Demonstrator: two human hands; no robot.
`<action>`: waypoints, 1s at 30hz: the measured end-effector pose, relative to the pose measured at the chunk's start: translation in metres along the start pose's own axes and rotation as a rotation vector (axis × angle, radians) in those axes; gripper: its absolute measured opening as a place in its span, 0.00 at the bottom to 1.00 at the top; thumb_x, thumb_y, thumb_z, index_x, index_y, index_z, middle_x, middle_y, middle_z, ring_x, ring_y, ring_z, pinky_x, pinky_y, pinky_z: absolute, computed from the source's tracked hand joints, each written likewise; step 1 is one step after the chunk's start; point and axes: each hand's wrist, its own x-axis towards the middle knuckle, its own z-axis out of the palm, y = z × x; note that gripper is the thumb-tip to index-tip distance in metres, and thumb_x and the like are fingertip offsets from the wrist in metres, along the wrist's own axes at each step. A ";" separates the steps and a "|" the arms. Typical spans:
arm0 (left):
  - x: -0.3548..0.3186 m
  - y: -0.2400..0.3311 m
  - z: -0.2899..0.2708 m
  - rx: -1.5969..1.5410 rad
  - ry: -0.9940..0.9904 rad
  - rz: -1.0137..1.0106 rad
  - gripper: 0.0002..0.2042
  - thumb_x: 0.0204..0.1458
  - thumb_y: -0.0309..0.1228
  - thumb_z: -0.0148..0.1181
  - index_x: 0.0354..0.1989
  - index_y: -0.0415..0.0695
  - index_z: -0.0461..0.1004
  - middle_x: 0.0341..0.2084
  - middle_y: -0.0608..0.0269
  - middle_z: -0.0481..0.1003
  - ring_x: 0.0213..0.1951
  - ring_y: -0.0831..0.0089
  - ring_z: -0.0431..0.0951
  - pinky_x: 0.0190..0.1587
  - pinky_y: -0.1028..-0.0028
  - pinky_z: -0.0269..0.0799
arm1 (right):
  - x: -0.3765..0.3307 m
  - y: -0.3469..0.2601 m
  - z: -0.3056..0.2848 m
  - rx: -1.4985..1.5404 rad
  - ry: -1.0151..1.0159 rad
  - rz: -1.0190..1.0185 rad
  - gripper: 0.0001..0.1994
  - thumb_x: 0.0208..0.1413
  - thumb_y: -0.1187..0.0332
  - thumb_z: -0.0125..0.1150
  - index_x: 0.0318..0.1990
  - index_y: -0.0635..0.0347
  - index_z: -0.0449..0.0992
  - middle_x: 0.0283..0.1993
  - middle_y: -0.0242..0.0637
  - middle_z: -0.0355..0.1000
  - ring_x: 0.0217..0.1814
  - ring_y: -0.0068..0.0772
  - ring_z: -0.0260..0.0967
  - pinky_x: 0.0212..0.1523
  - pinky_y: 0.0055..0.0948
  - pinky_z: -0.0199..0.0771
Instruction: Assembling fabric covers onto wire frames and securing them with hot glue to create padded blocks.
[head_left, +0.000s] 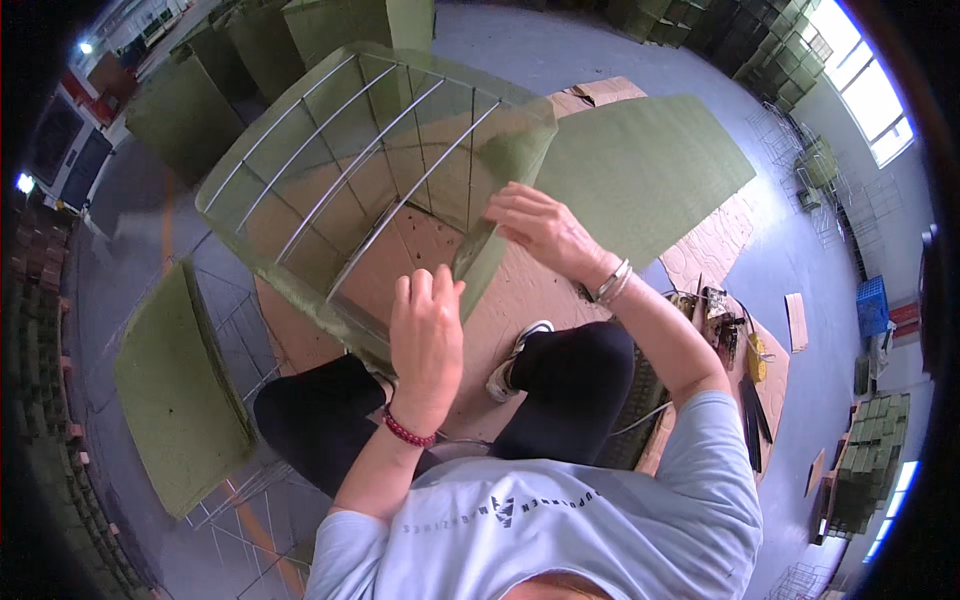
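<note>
My left hand (428, 330) on near edge of wire frame (370, 170), fingers curled against green felt cover (500, 150) there; whether they truly pinch it, can't tell, palm faces away. My right hand (540, 225) grips felt flap at frame's top corner, fingers closed on it. Frame tilted over cardboard sheet (520, 290) before my knees. Loose felt sheet (650, 170) behind right hand, felt stack (175, 390) to left.
</note>
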 end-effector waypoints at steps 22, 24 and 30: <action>0.029 0.001 0.017 -0.048 0.026 -0.016 0.09 0.56 0.25 0.55 0.27 0.33 0.75 0.30 0.48 0.70 0.38 0.53 0.73 0.41 0.60 0.72 | 0.093 0.045 0.037 0.519 -0.313 0.407 0.11 0.57 0.66 0.55 0.35 0.64 0.81 0.32 0.42 0.79 0.34 0.45 0.75 0.39 0.35 0.75; 0.029 0.002 0.016 -0.067 0.048 -0.003 0.09 0.57 0.26 0.55 0.27 0.33 0.75 0.31 0.47 0.71 0.37 0.52 0.73 0.41 0.59 0.71 | 0.086 0.020 0.000 0.479 -0.030 0.419 0.11 0.60 0.66 0.54 0.34 0.63 0.80 0.30 0.42 0.77 0.35 0.46 0.74 0.40 0.35 0.75; 0.028 0.002 0.023 -0.111 0.003 0.036 0.10 0.58 0.26 0.54 0.30 0.31 0.75 0.33 0.45 0.73 0.38 0.49 0.75 0.42 0.58 0.72 | 0.034 -0.029 0.010 -0.026 -0.411 0.052 0.19 0.68 0.59 0.46 0.30 0.62 0.75 0.29 0.43 0.74 0.39 0.47 0.71 0.38 0.43 0.72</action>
